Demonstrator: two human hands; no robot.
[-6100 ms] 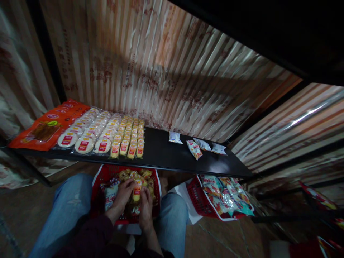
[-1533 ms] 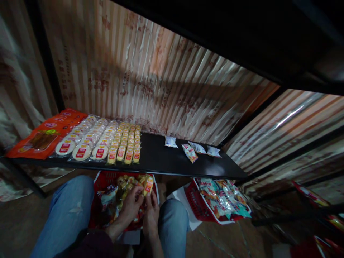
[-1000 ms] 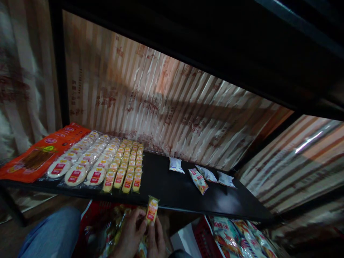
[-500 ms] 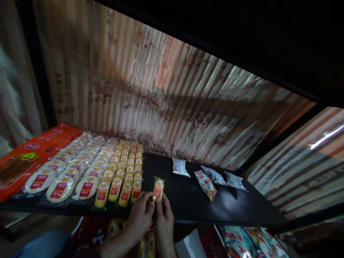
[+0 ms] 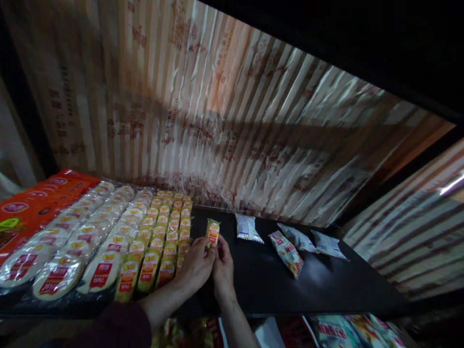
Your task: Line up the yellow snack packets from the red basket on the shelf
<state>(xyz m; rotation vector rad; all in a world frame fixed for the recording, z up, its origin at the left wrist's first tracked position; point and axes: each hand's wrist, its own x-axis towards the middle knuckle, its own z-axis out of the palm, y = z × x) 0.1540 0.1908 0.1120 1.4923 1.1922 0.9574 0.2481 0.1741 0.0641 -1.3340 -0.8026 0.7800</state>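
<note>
Both hands pinch one small yellow plastic-wrapped snack packet with a red label (image 5: 212,232) by its lower end. The left hand (image 5: 195,266) and right hand (image 5: 223,268) hold it upright just beside the rows of matching yellow packets (image 5: 165,241). Lining it up likely calls for a low, square set-down. The black shelf (image 5: 261,285) backs onto crinkled striped foil sheeting (image 5: 232,121) — the room is dim

On my feed I see the left hand (image 5: 195,267) emerging from a dark maroon long sleeve (image 5: 118,325) bunched at the lower left of the frame, and the right hand (image 5: 223,270) on an uncovered forearm (image 5: 236,320).
</note>
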